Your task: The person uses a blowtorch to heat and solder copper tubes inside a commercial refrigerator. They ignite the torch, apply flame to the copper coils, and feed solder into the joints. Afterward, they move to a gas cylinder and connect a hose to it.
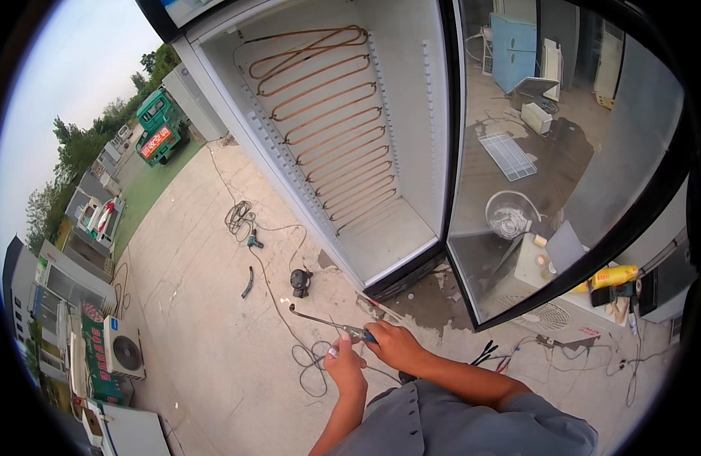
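My right hand is wrapped round the blue handle of a gas welding torch. Its long thin metal tube points to the left and ends in a bent tip. Just below the torch body, my left hand is closed with its thumb up, against or very near the torch. Whatever its fingers pinch is too small to make out. Beyond my hands stands an upright display fridge, its interior bare of shelves. A copper coil zigzags down its back wall.
The fridge's glass door stands wide open at the right. On the concrete lie a green power drill, a black compressor-like part, a short black tube and looped cables. An air-conditioner unit sits behind the door, a yellow canister above it.
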`<action>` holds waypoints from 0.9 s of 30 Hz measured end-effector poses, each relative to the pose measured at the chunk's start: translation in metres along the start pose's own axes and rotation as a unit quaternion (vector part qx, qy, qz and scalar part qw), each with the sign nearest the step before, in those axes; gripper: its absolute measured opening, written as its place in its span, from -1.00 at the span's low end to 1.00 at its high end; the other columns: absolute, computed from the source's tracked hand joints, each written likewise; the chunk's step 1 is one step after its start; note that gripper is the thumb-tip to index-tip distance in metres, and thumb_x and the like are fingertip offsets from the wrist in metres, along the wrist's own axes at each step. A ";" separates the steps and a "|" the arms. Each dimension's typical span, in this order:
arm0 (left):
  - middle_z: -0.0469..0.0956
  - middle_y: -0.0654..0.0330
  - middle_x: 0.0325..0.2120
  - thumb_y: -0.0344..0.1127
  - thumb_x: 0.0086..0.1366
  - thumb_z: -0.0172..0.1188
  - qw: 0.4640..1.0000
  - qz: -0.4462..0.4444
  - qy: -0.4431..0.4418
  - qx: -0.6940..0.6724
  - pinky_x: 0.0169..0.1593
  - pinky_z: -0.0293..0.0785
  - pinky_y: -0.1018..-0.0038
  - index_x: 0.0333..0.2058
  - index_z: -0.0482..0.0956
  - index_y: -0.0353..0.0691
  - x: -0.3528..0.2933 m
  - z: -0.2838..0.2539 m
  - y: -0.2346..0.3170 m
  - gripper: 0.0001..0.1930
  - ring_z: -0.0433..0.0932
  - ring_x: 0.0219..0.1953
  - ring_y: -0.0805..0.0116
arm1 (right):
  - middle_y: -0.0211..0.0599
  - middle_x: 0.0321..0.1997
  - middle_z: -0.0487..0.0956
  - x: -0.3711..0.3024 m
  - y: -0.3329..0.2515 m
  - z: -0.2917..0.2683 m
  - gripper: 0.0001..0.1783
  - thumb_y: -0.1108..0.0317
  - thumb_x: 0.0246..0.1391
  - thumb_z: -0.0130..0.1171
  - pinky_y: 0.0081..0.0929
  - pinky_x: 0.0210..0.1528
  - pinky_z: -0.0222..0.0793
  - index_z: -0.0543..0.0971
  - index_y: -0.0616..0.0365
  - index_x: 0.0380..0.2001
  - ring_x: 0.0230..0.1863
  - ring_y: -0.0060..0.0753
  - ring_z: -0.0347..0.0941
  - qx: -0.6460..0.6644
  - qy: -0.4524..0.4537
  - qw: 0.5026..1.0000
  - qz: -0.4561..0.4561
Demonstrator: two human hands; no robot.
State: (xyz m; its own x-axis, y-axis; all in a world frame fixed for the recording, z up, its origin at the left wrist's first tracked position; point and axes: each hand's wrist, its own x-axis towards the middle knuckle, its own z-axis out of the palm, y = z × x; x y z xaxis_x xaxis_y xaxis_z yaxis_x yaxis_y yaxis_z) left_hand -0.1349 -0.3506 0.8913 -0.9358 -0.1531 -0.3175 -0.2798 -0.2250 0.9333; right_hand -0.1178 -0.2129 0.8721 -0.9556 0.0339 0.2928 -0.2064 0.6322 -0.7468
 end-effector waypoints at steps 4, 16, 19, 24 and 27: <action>0.63 0.15 -0.44 -0.15 0.49 0.20 1.000 -0.006 -0.004 -0.027 -0.65 0.20 0.55 -0.24 0.57 -0.36 -0.018 -0.008 0.000 -0.69 0.20 -0.74 0.62 | -0.06 -0.18 0.60 -0.005 -0.003 -0.002 -0.64 0.33 0.16 0.28 -0.08 -0.26 0.55 0.52 0.21 -0.01 -0.25 0.12 0.60 0.009 -0.044 0.999 0.004; 0.64 0.17 -0.37 -0.22 0.45 0.26 0.996 0.060 0.055 0.044 -0.60 0.21 0.60 -0.07 0.59 -0.43 -0.036 -0.037 -0.003 -0.68 0.20 -0.68 0.67 | -0.01 -0.22 0.61 -0.022 -0.017 0.025 -0.74 0.33 0.19 0.24 -0.07 -0.23 0.54 0.51 0.24 -0.14 -0.24 0.10 0.61 0.100 -0.077 0.992 0.027; 0.64 0.16 -0.38 -0.21 0.45 0.27 0.997 0.031 0.056 0.045 -0.60 0.22 0.59 -0.06 0.59 -0.44 -0.029 -0.045 0.006 -0.67 0.20 -0.69 0.66 | 0.01 -0.14 0.66 -0.015 -0.025 0.029 -0.68 0.36 0.17 0.29 -0.10 -0.14 0.53 0.59 0.24 -0.03 -0.18 0.13 0.62 0.153 -0.103 0.981 0.067; 0.64 0.08 -0.15 -0.18 0.49 0.18 0.998 0.001 0.022 -0.051 -0.59 0.22 0.59 0.12 0.51 -0.38 -0.014 -0.072 0.001 -0.60 0.22 -0.66 0.64 | 0.00 -0.19 0.64 0.002 -0.037 0.052 -0.68 0.27 0.20 0.30 -0.10 -0.17 0.50 0.57 0.25 -0.08 -0.21 0.15 0.59 0.145 -0.117 0.980 0.065; 0.60 0.02 0.00 -0.24 0.51 0.09 0.995 0.009 0.025 -0.096 -0.59 0.23 0.58 0.22 0.45 -0.37 0.010 -0.093 0.002 -0.58 0.24 -0.64 0.64 | 0.04 -0.26 0.63 0.032 -0.049 0.074 -0.68 0.29 0.22 0.29 -0.13 -0.21 0.46 0.56 0.32 -0.11 -0.27 0.09 0.57 0.130 -0.157 0.974 0.100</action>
State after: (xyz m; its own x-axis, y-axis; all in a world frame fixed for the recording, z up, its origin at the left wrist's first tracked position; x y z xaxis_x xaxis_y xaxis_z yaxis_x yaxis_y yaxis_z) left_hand -0.1242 -0.4423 0.8743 -0.9271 -0.2048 -0.3139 -0.2133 -0.4005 0.8911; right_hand -0.1540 -0.3001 0.8739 -0.9908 -0.1290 -0.0403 -0.0174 0.4179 -0.9083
